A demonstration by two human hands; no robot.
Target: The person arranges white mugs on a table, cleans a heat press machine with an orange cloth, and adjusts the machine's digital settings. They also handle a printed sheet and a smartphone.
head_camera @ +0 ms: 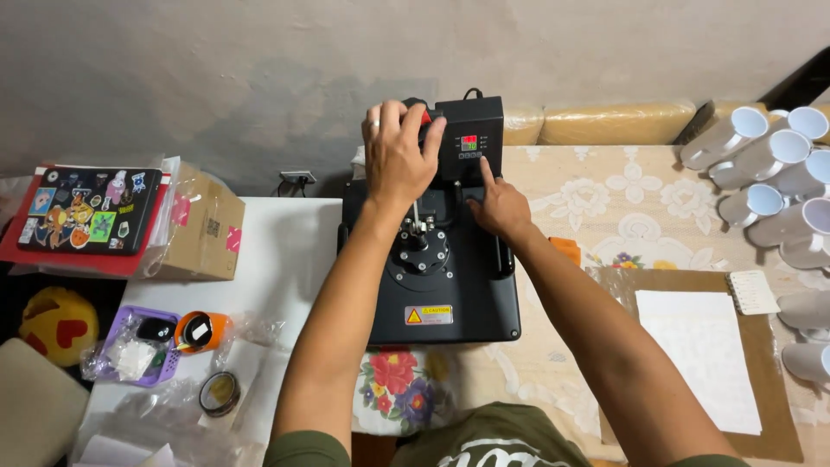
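Two hands at a black heat press (445, 285)

Left hand (398, 156) grasps the press handle (424, 112) at 12 o'clock; right hand (500, 206), forefinger extended, touches the control box (471, 130). Press sits mid-surface (285, 251).

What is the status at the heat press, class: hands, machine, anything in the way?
Left hand wrapped over press handle. Right hand fingertip by control box buttons. Heat press closed on table. Nothing blocking; white mugs off right.

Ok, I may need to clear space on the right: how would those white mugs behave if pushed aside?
The white mugs lie on their sides in a pile, so they would probably roll and knock together. They look ceramic, so likely fragile and fairly heavy.
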